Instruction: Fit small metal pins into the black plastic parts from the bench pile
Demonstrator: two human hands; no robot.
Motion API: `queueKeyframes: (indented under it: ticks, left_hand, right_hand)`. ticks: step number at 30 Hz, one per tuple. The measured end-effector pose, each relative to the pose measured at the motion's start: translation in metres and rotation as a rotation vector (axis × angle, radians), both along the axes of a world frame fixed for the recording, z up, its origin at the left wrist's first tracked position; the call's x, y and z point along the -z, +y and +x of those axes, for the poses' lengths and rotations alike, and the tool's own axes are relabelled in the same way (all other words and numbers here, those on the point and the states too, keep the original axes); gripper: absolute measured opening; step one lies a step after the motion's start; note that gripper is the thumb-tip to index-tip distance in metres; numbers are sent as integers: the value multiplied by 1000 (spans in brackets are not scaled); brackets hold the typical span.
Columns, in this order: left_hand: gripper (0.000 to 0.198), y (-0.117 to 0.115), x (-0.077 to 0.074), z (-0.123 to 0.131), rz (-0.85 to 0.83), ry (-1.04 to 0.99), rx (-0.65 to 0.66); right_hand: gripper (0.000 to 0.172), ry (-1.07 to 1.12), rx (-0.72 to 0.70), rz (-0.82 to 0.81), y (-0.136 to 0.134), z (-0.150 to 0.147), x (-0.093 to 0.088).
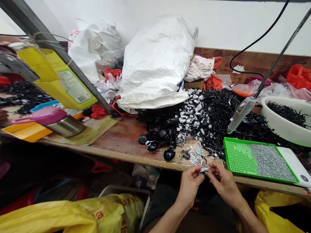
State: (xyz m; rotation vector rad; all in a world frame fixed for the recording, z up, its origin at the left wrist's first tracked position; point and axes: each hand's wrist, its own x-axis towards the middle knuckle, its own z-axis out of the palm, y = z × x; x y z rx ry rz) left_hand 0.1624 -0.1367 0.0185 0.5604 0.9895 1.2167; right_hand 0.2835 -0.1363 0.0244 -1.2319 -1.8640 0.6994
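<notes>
My left hand (190,185) and my right hand (224,184) meet at the table's front edge, fingers pinched together on a small black and silver part (203,171) held between them. Just beyond them lie several small silver pins (196,152) and loose black round parts (169,154) on the wooden table (121,142). A large heap of black clips (218,113) mixed with small white pieces (191,111) rises behind.
A green perforated tray (239,157) full of silver screws sits right of my hands. A hanging electric screwdriver (240,113), a white bowl (282,129) of black parts, a big white sack (157,64), a yellow bottle (60,81) and yellow bags (73,216) below surround the spot.
</notes>
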Motion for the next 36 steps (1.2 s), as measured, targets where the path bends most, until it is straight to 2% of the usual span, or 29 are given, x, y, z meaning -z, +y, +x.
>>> queueKeyframes:
  ticks: [8, 18, 29, 33, 36]
  left_hand:
    - [19, -1, 2, 0, 12, 34, 2]
    - [17, -5, 10, -3, 195, 292, -31]
    - [18, -7, 10, -5, 245, 372, 19]
    - [18, -7, 11, -4, 250, 349, 19]
    - [19, -7, 13, -3, 249, 316, 25]
  right_hand:
    - [13, -67, 13, 133, 0, -1, 0]
    - [11, -198, 76, 396, -3, -5, 2]
    - [10, -127, 81, 325, -5, -2, 6]
    - [9, -76, 69, 227, -7, -2, 5]
    - [8, -102, 102, 238, -8, -3, 5]
